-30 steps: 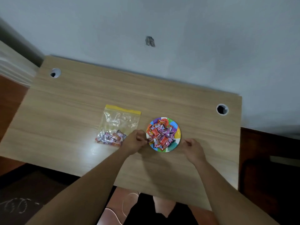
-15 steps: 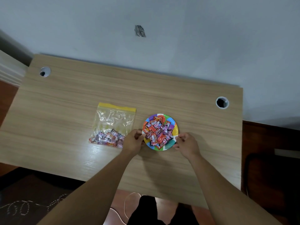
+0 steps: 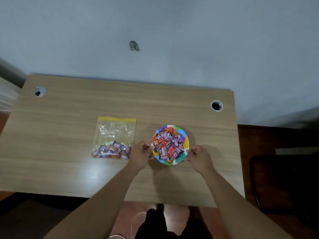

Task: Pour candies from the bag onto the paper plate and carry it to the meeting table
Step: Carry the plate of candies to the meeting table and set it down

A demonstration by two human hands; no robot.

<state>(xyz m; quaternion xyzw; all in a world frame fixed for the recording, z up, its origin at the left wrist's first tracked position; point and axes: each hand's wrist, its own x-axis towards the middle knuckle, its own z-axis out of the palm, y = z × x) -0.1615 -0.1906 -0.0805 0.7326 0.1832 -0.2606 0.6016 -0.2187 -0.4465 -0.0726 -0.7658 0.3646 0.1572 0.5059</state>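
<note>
Head view: since the earlier frame, the right hand (image 3: 198, 158) had closed in from a position apart from the paper plate (image 3: 186, 142) to its right edge, and both hands were now set against the rim. The left hand (image 3: 141, 155) was clamped on the plate's left rim, thumb on top and fingers curled beneath. The right hand pinched the plate's lower right rim in like manner. The two hands stood apart, with the plate between them. Whether the plate rested on the surface (image 3: 69, 169) or was raised just clear of it could not be determined.

The plate, bordered in coloured segments, carried a heap of wrapped candies (image 3: 168, 146), mostly red and purple. To the left of the plate, just beyond the left hand, a clear zip bag (image 3: 114, 133) with a yellow seal strip lay flat on the surface, with a number of candies remaining in its near end. A cable hole (image 3: 216, 105) was noted in the surface beyond the plate and to its right, and a second cable hole (image 3: 40, 91) far to its left. The wall (image 3: 172, 40) beyond the plate bore a dark mark (image 3: 134, 45).
</note>
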